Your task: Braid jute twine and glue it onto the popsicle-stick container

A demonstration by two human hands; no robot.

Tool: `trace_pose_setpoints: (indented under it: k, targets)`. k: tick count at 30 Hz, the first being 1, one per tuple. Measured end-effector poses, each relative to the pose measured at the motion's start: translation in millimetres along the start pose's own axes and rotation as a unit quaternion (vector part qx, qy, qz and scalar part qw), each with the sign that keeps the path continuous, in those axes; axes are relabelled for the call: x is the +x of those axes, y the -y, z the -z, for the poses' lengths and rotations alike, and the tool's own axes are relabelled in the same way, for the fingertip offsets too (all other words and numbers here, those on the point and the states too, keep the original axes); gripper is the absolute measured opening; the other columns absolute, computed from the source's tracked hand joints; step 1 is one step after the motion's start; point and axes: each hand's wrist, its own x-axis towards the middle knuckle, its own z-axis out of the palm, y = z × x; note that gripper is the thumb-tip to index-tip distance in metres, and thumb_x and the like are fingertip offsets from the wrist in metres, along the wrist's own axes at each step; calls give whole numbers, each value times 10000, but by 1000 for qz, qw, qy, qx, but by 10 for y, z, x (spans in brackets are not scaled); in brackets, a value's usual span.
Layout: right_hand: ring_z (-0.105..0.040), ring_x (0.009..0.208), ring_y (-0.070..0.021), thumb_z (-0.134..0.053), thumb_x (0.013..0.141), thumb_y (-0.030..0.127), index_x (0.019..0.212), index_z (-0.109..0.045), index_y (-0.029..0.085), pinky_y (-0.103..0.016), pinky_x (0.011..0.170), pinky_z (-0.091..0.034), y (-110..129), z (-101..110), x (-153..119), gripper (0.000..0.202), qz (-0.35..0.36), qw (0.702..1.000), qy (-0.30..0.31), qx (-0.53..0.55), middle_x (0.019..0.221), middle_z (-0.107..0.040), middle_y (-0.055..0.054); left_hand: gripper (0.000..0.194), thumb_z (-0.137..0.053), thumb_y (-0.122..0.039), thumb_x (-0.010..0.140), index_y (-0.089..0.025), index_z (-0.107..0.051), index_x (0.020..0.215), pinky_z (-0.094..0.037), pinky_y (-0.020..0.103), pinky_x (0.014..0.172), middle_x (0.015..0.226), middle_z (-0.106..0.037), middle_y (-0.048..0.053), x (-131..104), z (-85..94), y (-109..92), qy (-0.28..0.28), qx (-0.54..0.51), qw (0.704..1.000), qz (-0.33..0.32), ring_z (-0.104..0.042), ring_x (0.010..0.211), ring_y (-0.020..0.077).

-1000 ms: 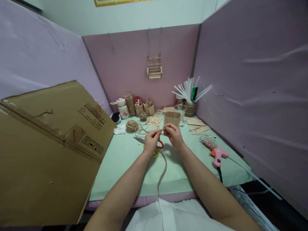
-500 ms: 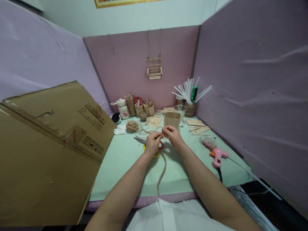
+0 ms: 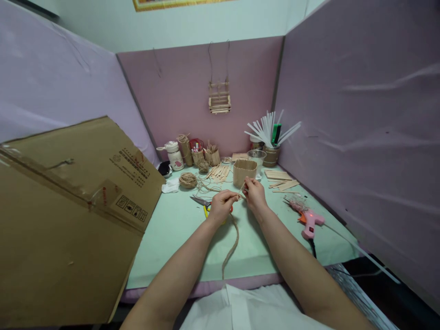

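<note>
both hands are up over the middle of the table (image 3: pixel 175 238), just in front of a wooden-stick cup (image 3: pixel 244 172). the left hand (image 3: pixel 221 207) has its thumb and fingers pinched together on the twine cord (image 3: pixel 235 238), and the right hand (image 3: pixel 255 195) is pinched on it too, a bit higher and just beside the left, with a thin strand sticking up by its fingertips. there's a little loop in the gap between them, too small to tell how it's knotted. below the hands, the thick part of the cord curves down the pale green cloth to the near edge, by the white shirt (image 3: pixel 209 311).

scissors (image 3: pixel 201 200) with red and yellow handles lie under the left hand, partly hidden by it, blades pointing left. further back on the left sits a ball of twine (image 3: pixel 188 180), with flat sticks (image 3: pixel 219 172) spread out beside it. off to the right, well apart from the hands, a pink glue gun (image 3: pixel 311 222) lies on its side.
</note>
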Motion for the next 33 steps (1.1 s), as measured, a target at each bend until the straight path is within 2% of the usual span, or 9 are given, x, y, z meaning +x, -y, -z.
trace_pose_setpoints:
  k: [7,13,15,18,22,24,27,30,33]
  targets:
    - [-382,452,-89,-689,601,525,611,-479,219,-238,413,-310,-34,26,20,371,-48,998,-31,19,521,-426,56,156,-611,-308,769,-204,-718,725,-430,271,707,705,-664,42,-3,3,-47,3,-16,1000,-2,-576,717,162]
    - [-497,527,-141,-595,678,545,673,-488,227,-254,438,-344,-138,35,74,336,-63,996,10,-66,580,-506,18,166,-596,-308,770,-194,-712,737,-434,265,700,715,-658,35,7,8,-11,-28,-23,999,20,-576,716,154]
    - [-530,612,-160,-588,692,494,721,-496,223,-264,497,-385,-123,17,52,288,-18,992,-17,-125,654,-536,-1,179,-591,-319,771,-182,-706,753,-433,262,699,707,-652,30,28,26,35,-68,-21,996,50,-576,714,152]
    - [-528,734,-168,-600,693,337,787,-533,207,-292,640,-435,-29,-24,-48,175,137,967,-20,-215,823,-538,-36,199,-587,-332,769,-166,-698,770,-431,265,714,703,-648,27,65,61,118,-122,-18,987,100,-578,723,154]
    - [-523,794,-166,-526,764,212,881,-594,209,-298,677,-450,107,-79,-229,135,283,912,140,-262,972,-487,-63,192,-561,-296,776,-161,-697,787,-435,269,735,729,-660,31,92,90,191,-144,-16,983,110,-584,739,156]
    - [-522,834,-177,-513,790,192,895,-613,221,-309,704,-456,127,-95,-285,148,316,888,191,-276,978,-475,-63,182,-551,-261,777,-162,-701,806,-436,269,749,770,-677,39,91,90,205,-142,-11,984,106,-593,760,157]
    - [-514,868,-190,-506,822,201,875,-626,224,-330,758,-455,108,-105,-303,133,339,870,203,-295,949,-468,-61,177,-544,-227,775,-164,-703,819,-435,268,756,822,-689,49,85,80,219,-135,-1,985,105,-599,788,161]
    - [-515,851,-186,-483,843,207,836,-612,219,-328,766,-451,78,-113,-287,130,342,870,186,-304,914,-470,-58,178,-542,-228,779,-169,-704,823,-437,266,747,798,-682,46,81,71,231,-124,-4,987,103,-595,776,161]
    - [-520,833,-183,-476,840,209,791,-578,208,-325,756,-443,72,-126,-272,113,323,887,171,-284,888,-487,-55,178,-544,-227,777,-175,-708,822,-437,267,748,747,-671,37,82,70,235,-113,-3,988,102,-593,754,158]
